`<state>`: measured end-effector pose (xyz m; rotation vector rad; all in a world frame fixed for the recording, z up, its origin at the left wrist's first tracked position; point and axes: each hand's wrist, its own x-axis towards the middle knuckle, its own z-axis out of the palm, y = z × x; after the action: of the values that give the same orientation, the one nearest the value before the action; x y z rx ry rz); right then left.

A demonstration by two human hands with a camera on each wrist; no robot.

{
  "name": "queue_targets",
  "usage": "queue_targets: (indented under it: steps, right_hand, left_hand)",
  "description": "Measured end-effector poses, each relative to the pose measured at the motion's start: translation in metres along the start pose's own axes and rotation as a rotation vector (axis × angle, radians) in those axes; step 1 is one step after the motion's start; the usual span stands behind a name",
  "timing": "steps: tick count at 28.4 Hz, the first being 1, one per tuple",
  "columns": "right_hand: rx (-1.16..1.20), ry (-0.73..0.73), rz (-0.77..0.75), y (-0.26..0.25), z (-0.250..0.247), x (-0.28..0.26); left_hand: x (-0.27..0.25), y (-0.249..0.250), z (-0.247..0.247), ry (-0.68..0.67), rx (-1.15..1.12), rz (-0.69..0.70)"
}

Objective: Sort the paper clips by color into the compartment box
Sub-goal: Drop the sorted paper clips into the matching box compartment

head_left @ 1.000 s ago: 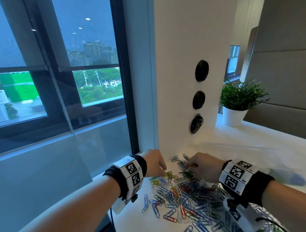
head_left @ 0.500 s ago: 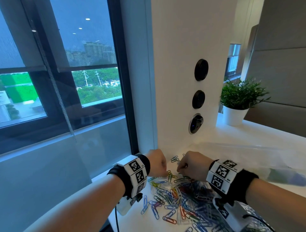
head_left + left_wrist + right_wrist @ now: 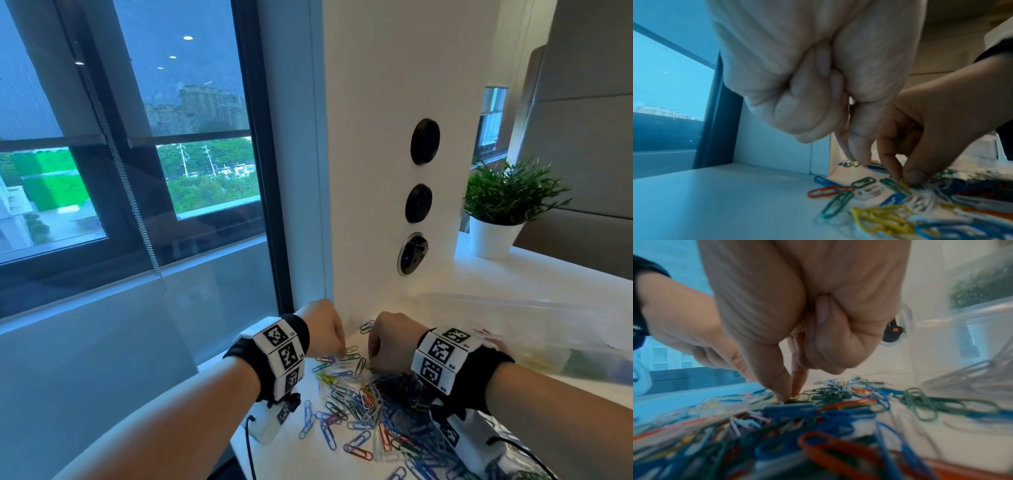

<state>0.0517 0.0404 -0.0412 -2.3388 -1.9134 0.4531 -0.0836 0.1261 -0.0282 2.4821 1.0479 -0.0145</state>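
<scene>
I see my right grip [image 3: 388,339] pinching a yellow paper clip [image 3: 795,396] at the pile's [image 3: 383,407] twelve o'clock edge; my left grip [image 3: 323,329] is curled, its pinch unclear.

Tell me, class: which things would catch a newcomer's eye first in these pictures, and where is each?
First, the heap of coloured paper clips strewn over the white desk at bottom centre. Next, the two hands: the left hand and right hand, fingers curled, picking at the heap's far edge. Behind them, a potted plant stands at right.
</scene>
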Motion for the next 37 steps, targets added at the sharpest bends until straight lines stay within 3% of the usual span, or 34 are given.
queue_targets:
  steps: [5,9,12,15,17,19,23,27,31,34,37]
  right_hand:
    - [-0.016,-0.040,0.013,0.000,-0.001,0.000]
    - [-0.007,-0.097,0.000,-0.001,-0.013,-0.013]
    - [0.091,-0.143,-0.015,0.002,-0.023,-0.023]
    - [0.645,-0.210,0.140,0.007,-0.023,-0.029]
    - [1.104,-0.258,0.273,0.010,-0.020,-0.033]
    - [1.479,-0.341,0.293,0.012,-0.021,-0.037]
    - [1.813,-0.353,0.257,0.019,-0.024,-0.044]
    - [1.751,-0.318,0.280,0.021,-0.022,-0.045]
    - [1.499,-0.325,0.364,0.017,-0.016,-0.043]
    - [1.038,-0.229,0.371,0.007,-0.012,-0.045]
    - [0.536,-0.132,0.131,0.000,-0.006,-0.047]
  left_hand:
    - [-0.015,-0.010,-0.015,-0.045,-0.328,-0.084]
    - [-0.027,-0.017,-0.020,-0.152,-0.743,-0.209]
    - [-0.032,-0.026,-0.020,-0.227,-1.084,-0.195]
    - [-0.037,-0.032,-0.022,-0.267,-1.372,-0.095]
    - [-0.041,-0.034,-0.023,-0.277,-1.454,-0.054]
    - [-0.044,-0.034,-0.020,-0.265,-1.486,-0.042]
    - [-0.044,-0.035,-0.013,-0.191,-1.512,-0.067]
    - [-0.043,-0.031,-0.015,-0.206,-1.518,-0.070]
    - [-0.036,-0.033,-0.015,-0.202,-1.358,-0.162]
    - [-0.034,-0.032,-0.011,-0.082,-0.813,-0.186]
    - [-0.031,-0.034,-0.005,-0.050,-0.192,-0.016]
